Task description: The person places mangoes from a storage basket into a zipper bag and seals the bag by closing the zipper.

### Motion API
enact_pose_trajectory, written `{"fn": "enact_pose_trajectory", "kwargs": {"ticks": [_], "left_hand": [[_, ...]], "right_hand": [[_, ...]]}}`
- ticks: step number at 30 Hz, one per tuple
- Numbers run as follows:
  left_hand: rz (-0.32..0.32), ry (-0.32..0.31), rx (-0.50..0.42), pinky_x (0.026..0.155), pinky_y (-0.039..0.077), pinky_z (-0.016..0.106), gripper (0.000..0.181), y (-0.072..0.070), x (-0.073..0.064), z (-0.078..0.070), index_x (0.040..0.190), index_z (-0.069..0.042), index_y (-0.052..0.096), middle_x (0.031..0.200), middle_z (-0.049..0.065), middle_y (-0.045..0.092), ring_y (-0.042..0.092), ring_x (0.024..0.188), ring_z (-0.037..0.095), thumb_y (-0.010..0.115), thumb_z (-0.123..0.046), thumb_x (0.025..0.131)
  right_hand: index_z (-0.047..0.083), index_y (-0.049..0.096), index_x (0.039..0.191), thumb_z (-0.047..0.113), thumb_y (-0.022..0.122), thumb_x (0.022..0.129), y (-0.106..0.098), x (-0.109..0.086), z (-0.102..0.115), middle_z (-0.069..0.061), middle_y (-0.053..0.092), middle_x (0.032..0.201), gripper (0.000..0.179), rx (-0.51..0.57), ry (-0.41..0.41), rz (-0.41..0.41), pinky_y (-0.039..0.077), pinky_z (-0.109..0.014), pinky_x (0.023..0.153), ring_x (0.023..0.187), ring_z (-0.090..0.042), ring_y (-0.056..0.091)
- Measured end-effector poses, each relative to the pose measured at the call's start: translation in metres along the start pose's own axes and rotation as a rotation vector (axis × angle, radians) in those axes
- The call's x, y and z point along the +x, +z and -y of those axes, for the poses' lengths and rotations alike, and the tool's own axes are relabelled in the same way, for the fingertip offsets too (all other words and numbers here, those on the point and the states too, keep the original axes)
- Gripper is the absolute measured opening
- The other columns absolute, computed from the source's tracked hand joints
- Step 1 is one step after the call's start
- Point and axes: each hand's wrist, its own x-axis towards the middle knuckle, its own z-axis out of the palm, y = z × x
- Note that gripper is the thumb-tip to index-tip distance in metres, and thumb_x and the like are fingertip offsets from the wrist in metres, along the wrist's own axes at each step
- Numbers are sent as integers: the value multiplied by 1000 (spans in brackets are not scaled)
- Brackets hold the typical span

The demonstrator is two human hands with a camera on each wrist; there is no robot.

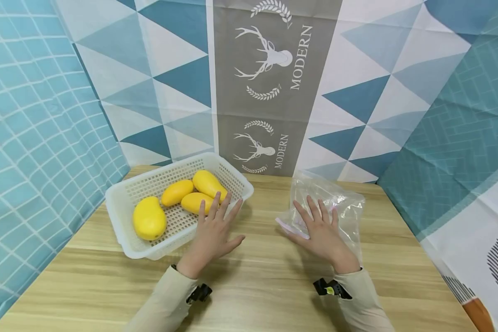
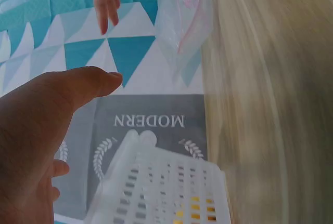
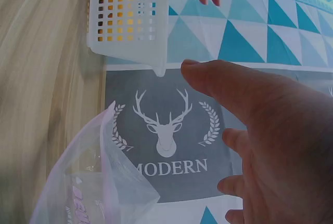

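Observation:
My left hand (image 1: 212,233) hovers with spread fingers near the front right edge of a white plastic basket (image 1: 120,207). Inside the basket lie several yellow mangoes (image 1: 149,218), the largest at the left end; my left fingertips overlap the ones on the right in the head view. Over a clear zip bag (image 1: 348,207) my right hand (image 1: 321,233) is held with its fingers spread. The bag's pinkish zip edge (image 3: 103,156) stands up from the table in the right wrist view. Neither hand grips anything.
The basket and the bag rest on a wooden table (image 1: 257,286). Behind it hangs a patterned cloth (image 1: 274,106) with triangles and deer heads. Blue tile-patterned cloth (image 1: 33,115) closes the left side, and another cloth (image 1: 460,124) the right. A black band sits on each wrist.

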Motion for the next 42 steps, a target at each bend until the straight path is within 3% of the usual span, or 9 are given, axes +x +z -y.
{"fn": "enact_pose_trajectory", "kwargs": {"ticks": [6,12,19,27,36,42], "left_hand": [[-26,83,15,111,20,66,89,2,14,-16,154,-16,36,160,16,28,21,147,39,71,-54,82],[-58,173,11,110,21,65,89,16,24,-32,154,-15,36,157,18,31,26,144,40,70,-55,82],[4,203,-51,108,26,65,86,28,33,-47,154,-15,34,155,17,33,27,143,40,68,-53,85],[123,284,-83,112,19,64,83,39,45,-59,157,-18,30,159,12,29,24,146,35,63,-54,89],[256,315,-17,116,19,57,79,51,59,-79,159,-25,25,161,7,28,21,148,30,57,-55,93],[288,330,9,115,20,56,75,60,65,-89,158,-25,27,160,5,31,23,148,29,55,-54,95]], "right_hand": [[19,33,155,42,71,87,-4,-3,-8,-22,19,161,82,-6,-38,-30,1,-71,109,146,-48,10],[16,40,150,38,73,83,-7,-10,-18,-25,29,154,78,-57,-63,-60,13,-73,105,140,-50,21],[13,46,146,35,74,81,-2,-17,-29,-27,34,149,74,-118,-89,-73,20,-74,100,136,-51,27],[9,50,139,36,76,78,5,-24,-43,-29,40,143,71,-187,-112,-74,23,-73,99,130,-52,35],[5,52,128,38,75,76,11,-29,-57,-28,45,135,65,-255,-105,-60,26,-69,98,125,-49,40],[6,53,116,35,72,79,14,-30,-59,-27,47,129,51,-246,-118,-57,26,-69,96,119,-49,43]]}}
